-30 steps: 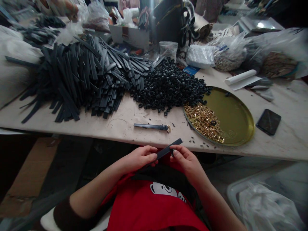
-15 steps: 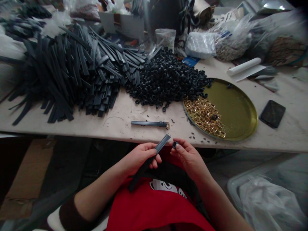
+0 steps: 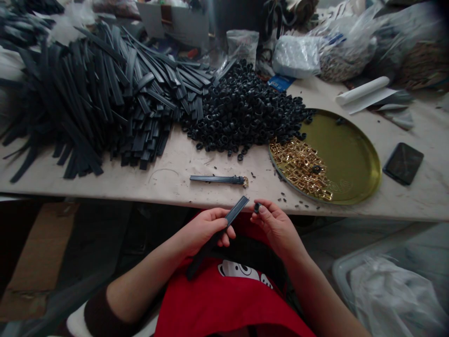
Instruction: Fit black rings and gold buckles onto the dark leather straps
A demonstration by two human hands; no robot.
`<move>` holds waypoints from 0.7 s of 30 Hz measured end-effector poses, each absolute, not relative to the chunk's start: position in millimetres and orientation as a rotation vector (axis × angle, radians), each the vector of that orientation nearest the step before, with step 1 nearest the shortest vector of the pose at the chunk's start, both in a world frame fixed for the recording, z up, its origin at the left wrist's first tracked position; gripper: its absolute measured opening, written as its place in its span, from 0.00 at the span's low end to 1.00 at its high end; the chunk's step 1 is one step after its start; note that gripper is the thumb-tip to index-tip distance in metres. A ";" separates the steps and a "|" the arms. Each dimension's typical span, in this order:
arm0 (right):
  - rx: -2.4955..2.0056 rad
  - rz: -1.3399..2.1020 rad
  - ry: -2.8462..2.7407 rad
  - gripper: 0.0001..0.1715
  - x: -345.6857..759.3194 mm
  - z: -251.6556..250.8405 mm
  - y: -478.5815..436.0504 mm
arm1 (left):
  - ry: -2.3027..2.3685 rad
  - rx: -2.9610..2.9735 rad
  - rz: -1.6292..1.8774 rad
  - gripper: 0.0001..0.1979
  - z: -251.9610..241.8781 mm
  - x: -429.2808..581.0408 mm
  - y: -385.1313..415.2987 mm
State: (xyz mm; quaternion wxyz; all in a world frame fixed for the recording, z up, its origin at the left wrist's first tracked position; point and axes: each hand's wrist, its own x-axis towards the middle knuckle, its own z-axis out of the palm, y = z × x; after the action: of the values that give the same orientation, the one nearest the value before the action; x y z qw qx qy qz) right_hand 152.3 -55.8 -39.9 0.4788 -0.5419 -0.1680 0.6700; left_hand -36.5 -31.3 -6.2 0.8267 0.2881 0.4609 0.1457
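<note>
My left hand (image 3: 212,228) is closed around a dark strap (image 3: 235,210), its upper end sticking out toward the table edge and its tail hanging over the red apron. In my right hand (image 3: 275,222), a small black loop (image 3: 257,207) is pinched between thumb and fingers, a short gap from the strap's end. On the table just beyond lies a strap with a gold buckle (image 3: 217,179). Behind it spreads a heap of black loops (image 3: 242,112). A big pile of dark straps (image 3: 105,89) covers the left side.
A round gold tray (image 3: 354,154) at the right holds a mound of gold buckles (image 3: 300,166). Farther right lies a black phone-like slab (image 3: 403,163). Plastic bags (image 3: 298,56) and a white paper roll (image 3: 365,91) stand at the back. Small black bits dot the table.
The camera view has shifted slightly. Both hands hold the same strap and loop, with hardly any movement; the loop remains apart from the strap.
</note>
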 end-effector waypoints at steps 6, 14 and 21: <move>-1.312 1.639 -0.399 0.15 149.9 -37.5 -55.6 | 1.054 1.096 0.392 0.18 -11.1 -39.5 -33.9; -1.322 1.625 -0.373 0.16 148.8 -38.3 -56.9 | 1.255 1.778 0.398 0.17 -14.7 -38.5 -38.7; -1.327 1.645 -0.356 0.17 149.6 -39.6 -57.6 | 1.258 1.838 0.335 0.16 -16.6 -37.6 -39.0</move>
State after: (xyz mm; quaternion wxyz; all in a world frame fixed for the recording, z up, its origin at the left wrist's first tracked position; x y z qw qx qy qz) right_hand 149.6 -57.6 -39.6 0.4785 -0.5436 -0.1458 0.6740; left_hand -37.6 -39.0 -16.6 0.4302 0.7368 0.5041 0.1342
